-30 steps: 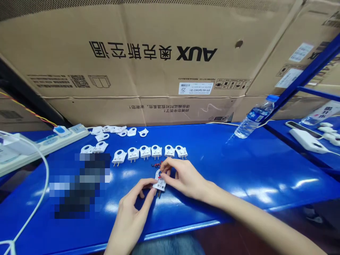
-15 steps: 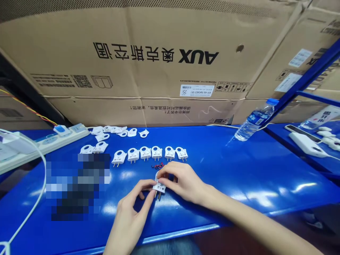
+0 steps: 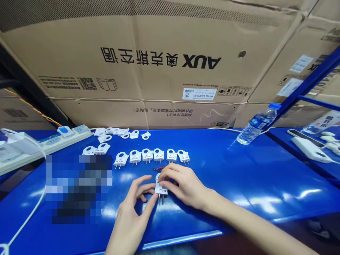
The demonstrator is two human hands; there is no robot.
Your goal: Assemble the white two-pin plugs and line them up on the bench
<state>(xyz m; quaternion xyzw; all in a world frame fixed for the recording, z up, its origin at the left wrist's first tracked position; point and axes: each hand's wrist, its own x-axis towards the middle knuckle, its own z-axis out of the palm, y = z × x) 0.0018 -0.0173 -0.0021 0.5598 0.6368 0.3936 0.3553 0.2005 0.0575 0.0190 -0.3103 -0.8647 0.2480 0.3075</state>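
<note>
A white plug with a ring-shaped top [image 3: 161, 190] is between my hands near the table's front, its metal pins toward me. My left hand [image 3: 136, 203] steadies its left edge, thumb and fingertips closed on it, the index finger raised. My right hand [image 3: 184, 182] reaches over the plug from the right, fingertips pinched at its upper part; anything small under them is hidden. Just behind lie small red and black wires [image 3: 158, 169]. Several similar white plugs [image 3: 147, 155] form a row farther back.
White ring-shaped covers [image 3: 114, 131] lie at the back left beside a power strip [image 3: 50, 141]. A water bottle [image 3: 257, 124] stands tilted at the back right. Cardboard [image 3: 159, 81] walls the back. A pixelated patch covers the left. A white cable [image 3: 33, 209] hangs far left.
The view has shifted slightly. My left index finger has lifted off the plug, and the plug sits more upright, with more of its upper part showing.
</note>
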